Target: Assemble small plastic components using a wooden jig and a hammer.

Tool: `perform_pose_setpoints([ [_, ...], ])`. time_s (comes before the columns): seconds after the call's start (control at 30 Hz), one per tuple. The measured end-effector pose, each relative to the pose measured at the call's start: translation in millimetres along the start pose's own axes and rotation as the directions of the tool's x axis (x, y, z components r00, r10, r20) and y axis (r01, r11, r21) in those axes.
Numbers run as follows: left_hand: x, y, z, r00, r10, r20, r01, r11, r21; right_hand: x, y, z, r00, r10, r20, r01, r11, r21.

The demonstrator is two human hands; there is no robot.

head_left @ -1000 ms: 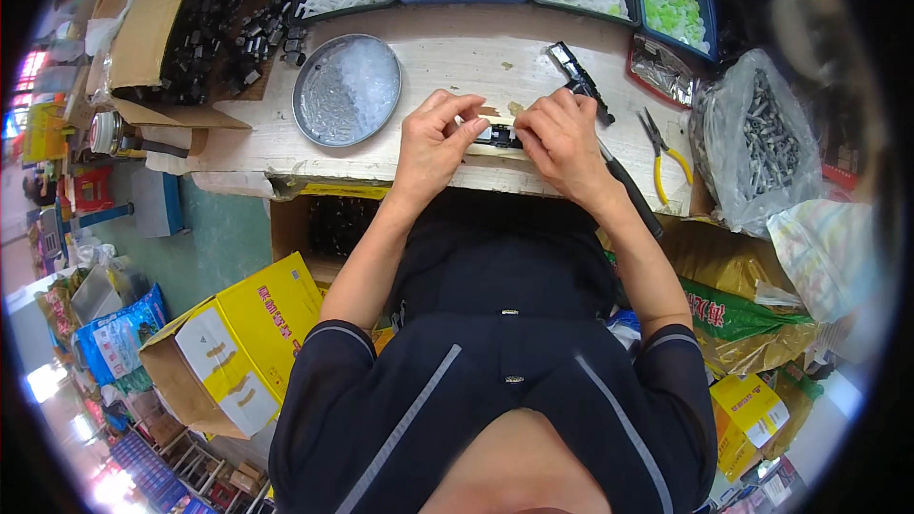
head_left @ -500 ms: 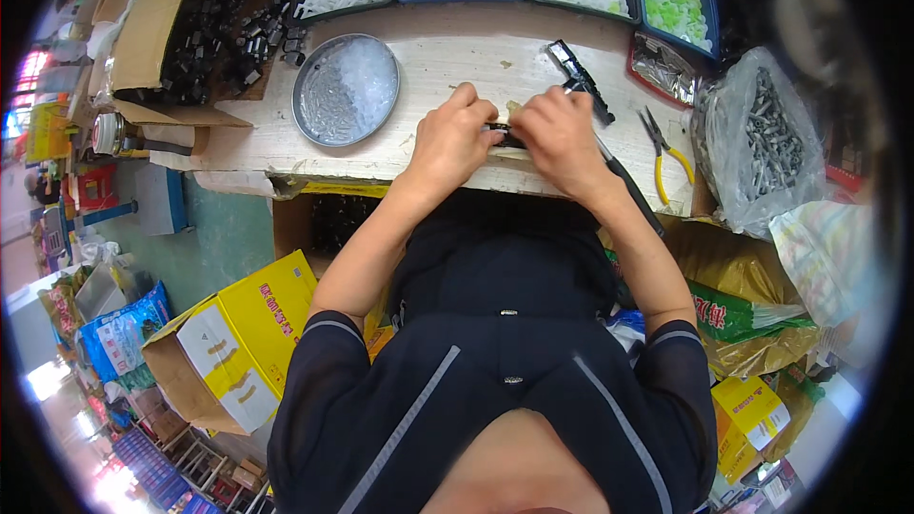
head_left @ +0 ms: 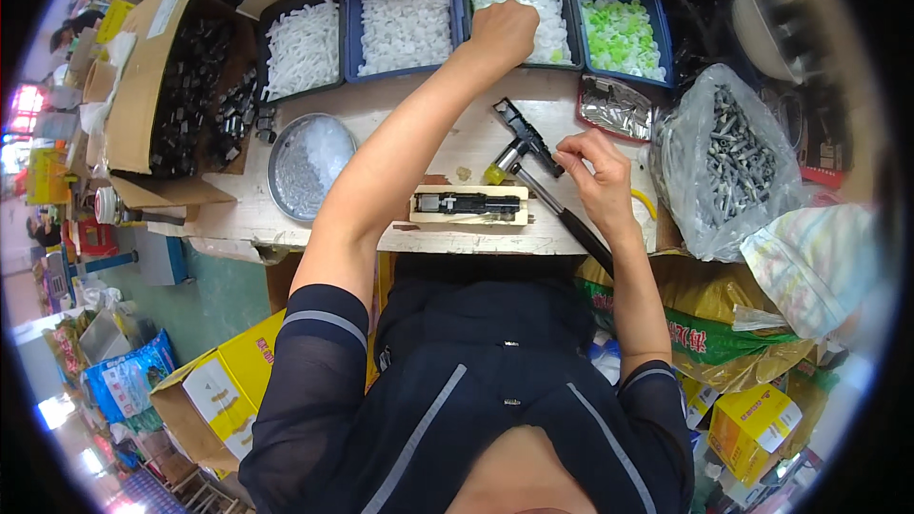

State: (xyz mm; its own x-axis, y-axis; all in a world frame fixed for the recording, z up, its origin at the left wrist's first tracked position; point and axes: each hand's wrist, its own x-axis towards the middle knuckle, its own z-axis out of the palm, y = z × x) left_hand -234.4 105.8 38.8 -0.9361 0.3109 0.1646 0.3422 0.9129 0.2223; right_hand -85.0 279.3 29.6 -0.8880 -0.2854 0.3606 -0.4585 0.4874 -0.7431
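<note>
My left hand point(head_left: 505, 31) is at the blue bin of white plastic discs point(head_left: 543, 0), its fingers curled down and their tips hidden. My right hand point(head_left: 602, 176) is beside the lower end of a black slotted strip point(head_left: 529, 137), thumb and index finger brought together; anything pinched there is too small to make out. In front of me a pale block point(head_left: 519, 217) holds a black elongated part point(head_left: 466, 203) with a silvery section. Between block and right hand lies a hammer point(head_left: 552, 200) with a black grip and a yellowish face.
Other bins hold white pegs point(head_left: 303, 49), white rings point(head_left: 407, 27) and green pieces point(head_left: 624, 36). A round metal dish point(head_left: 276, 176) sits left, near a carton point(head_left: 133, 124) of black parts. To the right are a red tray point(head_left: 614, 107), yellow-handled pliers point(head_left: 647, 202) and a bag of metal parts point(head_left: 728, 162).
Both hands have come off the black part, which now lies uncovered in the pale block. My left hand has reached far to the disc bin; my right has moved right. The view has shifted.
</note>
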Motion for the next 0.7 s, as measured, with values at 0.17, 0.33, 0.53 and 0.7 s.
perform_pose_setpoints([
  [0.17, 6.4, -11.6, 12.7, 1.000, -0.003, 0.004, 0.004, 0.998, -0.062, -1.7, 4.3, -8.7, 0.999, 0.036, -0.010, -0.037, 0.999, -0.024],
  [0.33, -2.5, -29.8, -3.1, 0.998, 0.027, -0.053, -0.042, 0.953, -0.299, 0.0, 3.3, -10.3, 0.997, 0.072, -0.032, -0.070, 0.997, 0.045],
  [0.53, -61.8, -10.2, -43.0, 0.995, -0.092, 0.041, 0.070, 0.331, -0.941, 11.7, -1.4, -6.1, 0.925, 0.380, -0.011, -0.283, 0.706, 0.649],
  [0.7, -149.1, 17.7, -33.2, 0.998, -0.045, 0.034, 0.033, -0.030, -0.999, 20.0, -23.1, 9.8, 0.941, 0.292, 0.172, -0.295, 0.455, 0.841],
])
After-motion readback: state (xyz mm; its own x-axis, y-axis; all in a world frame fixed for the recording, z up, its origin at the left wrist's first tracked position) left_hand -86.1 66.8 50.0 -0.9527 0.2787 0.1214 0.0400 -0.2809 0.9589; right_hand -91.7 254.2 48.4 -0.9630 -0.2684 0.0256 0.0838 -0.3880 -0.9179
